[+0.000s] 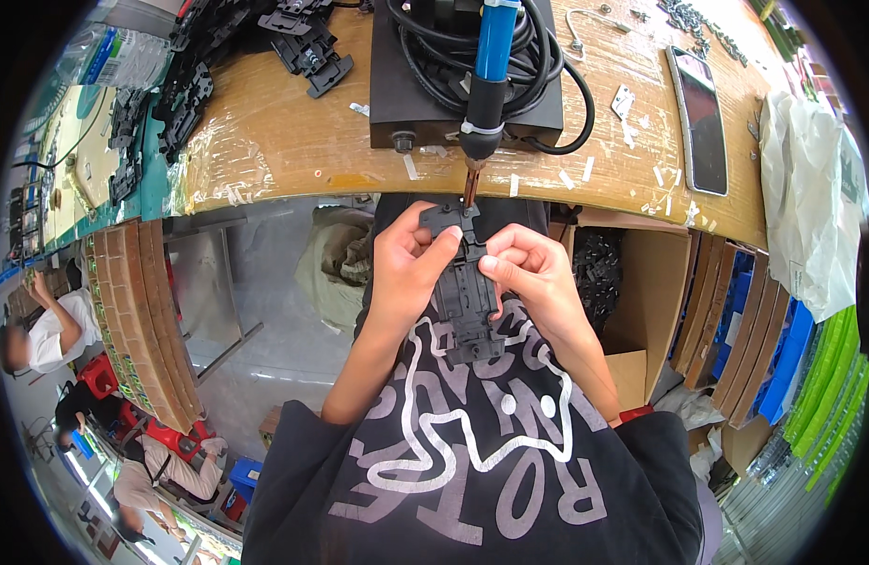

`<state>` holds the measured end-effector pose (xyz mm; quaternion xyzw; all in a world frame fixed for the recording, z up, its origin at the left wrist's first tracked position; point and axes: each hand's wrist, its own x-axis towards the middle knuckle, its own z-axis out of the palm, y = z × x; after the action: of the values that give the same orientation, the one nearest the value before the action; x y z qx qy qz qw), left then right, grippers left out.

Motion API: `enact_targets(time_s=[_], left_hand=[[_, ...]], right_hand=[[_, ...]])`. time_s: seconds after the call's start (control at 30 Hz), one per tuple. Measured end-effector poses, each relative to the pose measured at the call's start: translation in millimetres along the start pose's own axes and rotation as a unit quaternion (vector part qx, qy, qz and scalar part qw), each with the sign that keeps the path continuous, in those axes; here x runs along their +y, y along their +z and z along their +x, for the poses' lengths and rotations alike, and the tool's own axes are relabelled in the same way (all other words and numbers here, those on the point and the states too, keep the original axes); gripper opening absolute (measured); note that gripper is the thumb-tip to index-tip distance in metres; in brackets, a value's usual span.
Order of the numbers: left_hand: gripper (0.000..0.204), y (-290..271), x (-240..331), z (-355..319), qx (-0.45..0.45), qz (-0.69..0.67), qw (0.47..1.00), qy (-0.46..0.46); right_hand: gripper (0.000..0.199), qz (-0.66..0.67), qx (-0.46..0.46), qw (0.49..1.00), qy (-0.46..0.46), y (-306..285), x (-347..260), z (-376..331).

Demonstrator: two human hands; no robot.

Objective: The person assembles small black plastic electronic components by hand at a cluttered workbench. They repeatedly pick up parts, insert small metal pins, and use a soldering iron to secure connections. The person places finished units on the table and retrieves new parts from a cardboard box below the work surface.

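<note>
A long black moulded plastic part [466,301] is held over my lap, just in front of the bench edge. My left hand [412,259] grips its upper left side, thumb pressed on top. My right hand [531,268] is closed at its right edge, thumb and forefinger pinched there; anything small between those fingertips is hidden. From above, a blue and black electric screwdriver [492,56] points down. Its coppery tip meets, or sits right over, the far end of the part; I cannot tell which. Neither hand is on the screwdriver.
A black box [425,132] with coiled cable stands on the wooden bench [265,155]. Black plastic parts [307,47] are heaped at far left. A phone [700,122] and white plastic bag [811,188] lie right. A cardboard box [656,292] sits below; people work at left.
</note>
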<state>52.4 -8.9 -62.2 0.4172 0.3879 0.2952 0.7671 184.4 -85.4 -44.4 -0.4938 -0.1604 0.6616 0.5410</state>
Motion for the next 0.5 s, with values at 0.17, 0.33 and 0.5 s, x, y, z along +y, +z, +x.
enact_targets(time_s=[0.17,0.33,0.5], left_hand=[[0.012,-1.6,-0.8,0.2,-0.002,0.003,1.0,-0.003],[0.011,-0.5,-0.6,-0.4,-0.004,0.008,1.0,0.009],[0.011,-2.0,-2.5,-2.5,-0.006,0.017,1.0,0.003]], right_hand=[[0.011,-0.001,0.0,1.0,-0.004,-0.3,1.0,-0.1],[0.011,-0.014,0.004,1.0,-0.006,-0.6,0.8,-0.4],[0.011,-0.008,0.002,1.0,0.005,-2.4,4.2,-2.1]])
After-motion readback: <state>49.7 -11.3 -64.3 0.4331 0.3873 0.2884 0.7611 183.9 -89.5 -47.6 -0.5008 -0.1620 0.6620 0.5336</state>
